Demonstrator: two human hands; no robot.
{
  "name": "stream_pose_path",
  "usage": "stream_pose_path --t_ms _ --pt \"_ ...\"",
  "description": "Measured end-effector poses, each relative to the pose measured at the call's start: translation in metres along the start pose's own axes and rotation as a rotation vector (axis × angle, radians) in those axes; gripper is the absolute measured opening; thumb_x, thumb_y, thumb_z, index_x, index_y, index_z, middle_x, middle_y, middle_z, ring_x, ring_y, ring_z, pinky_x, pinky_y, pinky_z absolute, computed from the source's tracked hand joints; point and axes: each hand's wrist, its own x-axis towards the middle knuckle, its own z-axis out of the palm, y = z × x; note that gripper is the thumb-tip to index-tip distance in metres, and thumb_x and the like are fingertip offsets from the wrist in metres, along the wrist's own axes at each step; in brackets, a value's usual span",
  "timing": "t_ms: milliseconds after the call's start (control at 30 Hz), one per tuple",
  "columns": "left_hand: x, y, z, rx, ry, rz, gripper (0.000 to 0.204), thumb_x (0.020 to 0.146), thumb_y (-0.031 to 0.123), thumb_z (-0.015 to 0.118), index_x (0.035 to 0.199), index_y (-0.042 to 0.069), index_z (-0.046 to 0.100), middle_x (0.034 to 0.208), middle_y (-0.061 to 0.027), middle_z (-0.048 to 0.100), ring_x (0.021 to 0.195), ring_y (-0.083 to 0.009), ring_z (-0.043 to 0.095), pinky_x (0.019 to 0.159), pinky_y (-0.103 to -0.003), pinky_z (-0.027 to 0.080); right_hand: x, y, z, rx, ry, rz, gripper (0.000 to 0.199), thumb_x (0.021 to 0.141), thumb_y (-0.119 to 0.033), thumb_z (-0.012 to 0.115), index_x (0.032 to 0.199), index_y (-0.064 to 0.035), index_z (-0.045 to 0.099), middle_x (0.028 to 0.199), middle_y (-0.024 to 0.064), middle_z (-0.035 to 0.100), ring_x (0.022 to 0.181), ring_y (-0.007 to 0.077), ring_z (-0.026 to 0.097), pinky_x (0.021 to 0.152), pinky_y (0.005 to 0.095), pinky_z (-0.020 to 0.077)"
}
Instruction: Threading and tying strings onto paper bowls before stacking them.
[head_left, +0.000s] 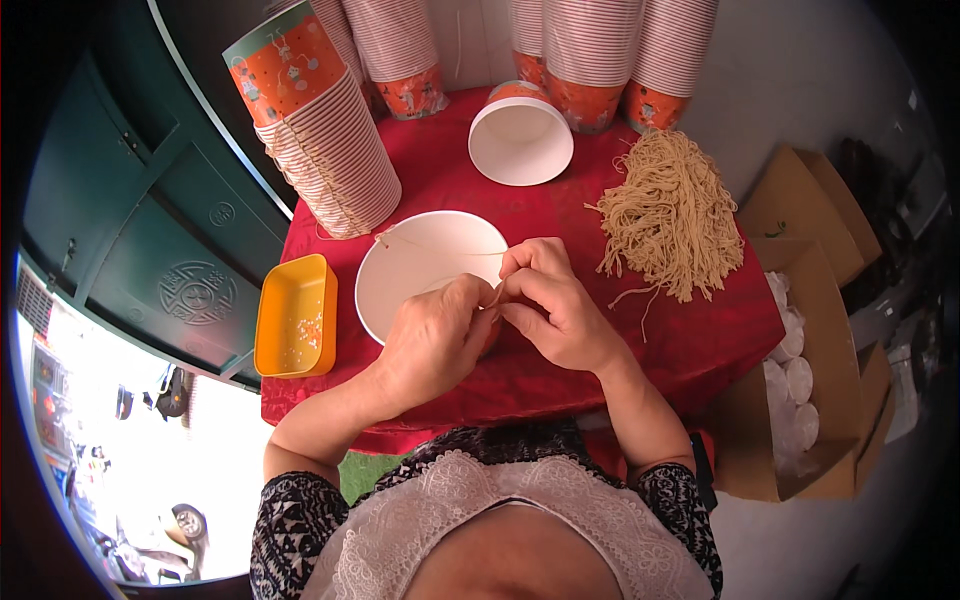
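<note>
A white-lined paper bucket (408, 268) lies tipped on the table, its mouth facing up and toward me. Thin beige string (430, 248) runs from the left side of its rim across the mouth to the right side. My left hand (438, 335) is closed at the bucket's right edge, thumb and fingertips pinched on the string. Right beside it, my right hand (560, 308) pinches the string too, and the fingertips of both hands meet. What exactly lies between the fingertips is mostly hidden.
A yellow plastic tray (265, 325) holding small white and orange bits is at the left. Behind it rises a bucket stack (335, 155) with strings. Another bucket (520, 145) lies near wrapped stacks (595, 50). A string bundle (675, 220) is right; cardboard box (835, 400) beside the red-covered table (690, 345).
</note>
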Motion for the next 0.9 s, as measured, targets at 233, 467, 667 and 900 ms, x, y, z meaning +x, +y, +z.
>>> stream_pose_path --t_ms 233,467,667,900 --pt "0.004 -0.003 -0.009 -0.287 -0.035 -0.166 0.009 0.087 0.002 0.066 0.087 0.000 0.057 0.069 -0.0153 0.065 0.063 -0.0295 0.067 0.057 -0.037 0.051 -0.010 -0.011 0.011 -0.222 0.200 -0.105 0.018 0.073 0.003 0.074 0.084 -0.0038 0.061 0.100 0.0074 0.055 0.097 0.0279 0.051 0.086 0.0390 0.0430" --pt "0.003 -0.004 -0.011 -0.322 -0.053 -0.312 0.006 0.089 0.001 0.059 0.084 -0.002 0.056 0.068 -0.0154 0.065 0.063 -0.0288 0.067 0.057 -0.036 0.050 -0.018 -0.017 0.015 -0.269 0.209 -0.178 0.018 0.073 0.011 0.068 0.085 0.0010 0.057 0.107 0.0121 0.055 0.102 0.0311 0.052 0.085 0.0391 0.0467" --pt "0.005 -0.005 -0.010 -0.301 -0.036 -0.408 0.007 0.087 0.002 0.059 0.082 -0.003 0.057 0.068 -0.0159 0.065 0.061 -0.0290 0.067 0.056 -0.037 0.051 -0.021 -0.012 0.014 -0.231 0.117 -0.206 0.015 0.075 0.013 0.061 0.083 0.0030 0.054 0.109 0.0151 0.054 0.102 0.0316 0.052 0.085 0.0391 0.0475" --pt "0.003 -0.008 -0.008 -0.191 0.056 -0.269 0.006 0.083 0.002 0.064 0.084 -0.001 0.059 0.070 -0.0157 0.066 0.062 -0.0306 0.067 0.057 -0.038 0.052 -0.024 0.002 0.023 -0.231 0.284 -0.190 0.020 0.077 0.007 0.071 0.091 -0.0027 0.059 0.093 0.0093 0.060 0.085 0.0286 0.058 0.073 0.0381 0.0490"
